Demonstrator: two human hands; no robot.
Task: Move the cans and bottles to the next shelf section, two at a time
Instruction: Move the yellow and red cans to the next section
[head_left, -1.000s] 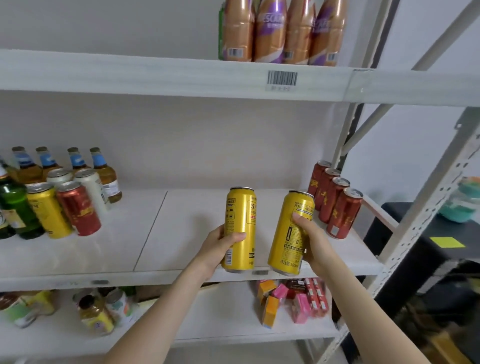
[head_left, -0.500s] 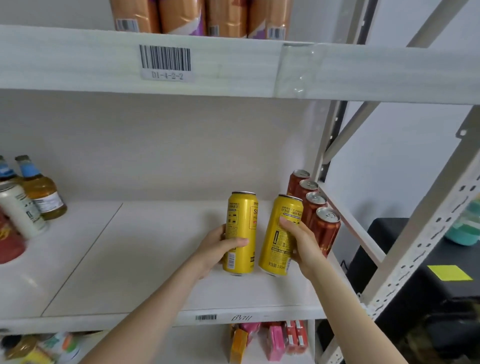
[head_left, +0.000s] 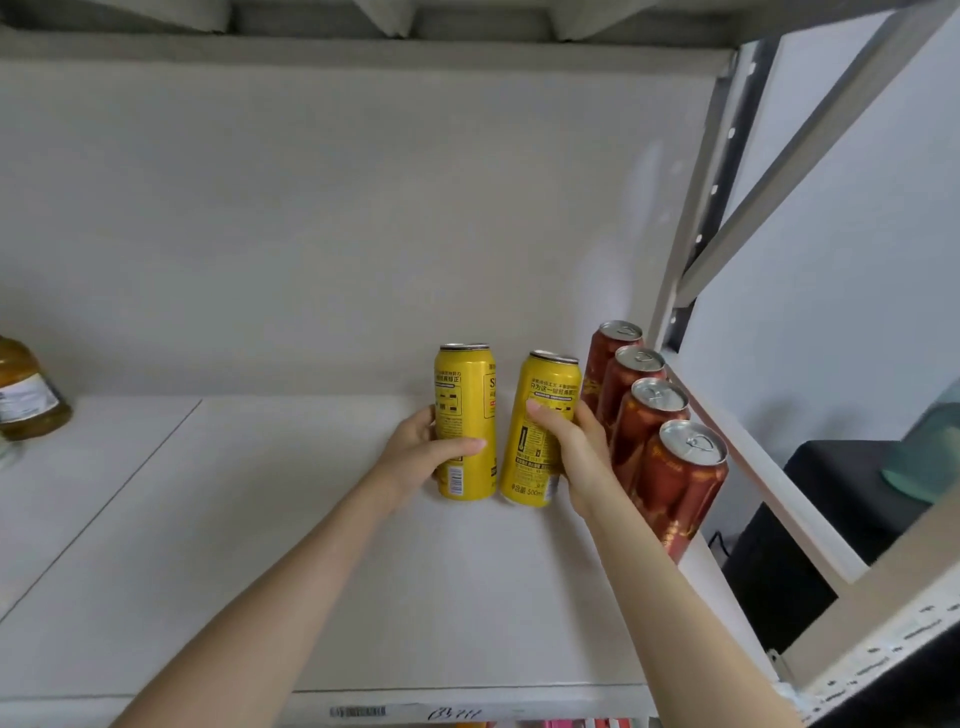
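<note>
Toward the right end of the shelf board (head_left: 260, 545): two bare forearms reach in from the lower edge of the head view
Left hand (head_left: 421, 452): wrapped round the lower half of the left yellow can (head_left: 467, 395), thumb laid across its front, fingers curled behind it
Left yellow can: upright, its base down at the board; whether it rests there I cannot tell
Right hand (head_left: 571, 452): clamped on the right yellow can (head_left: 548, 387), fingers curled over its front, palm on its right side
Right yellow can: tilted, top leaning toward the right, base just beside the other can's base
Red cans (head_left: 649, 431): four upright in a row running front to back along the board's right edge, just beside the right hand
Bottle (head_left: 26, 389): amber with a pale label, at the far left past a seam in the board, well apart from the yellow cans
Sticker (head_left: 358, 711): barcode on the board's front edge, handwriting next to it
Post (head_left: 691, 208): pale metal upright behind the red cans, a slanted brace (head_left: 810, 135) crossing to its right
Black surface (head_left: 857, 493): beyond the frame on the right, a blurred teal thing (head_left: 930, 457) on it
</note>
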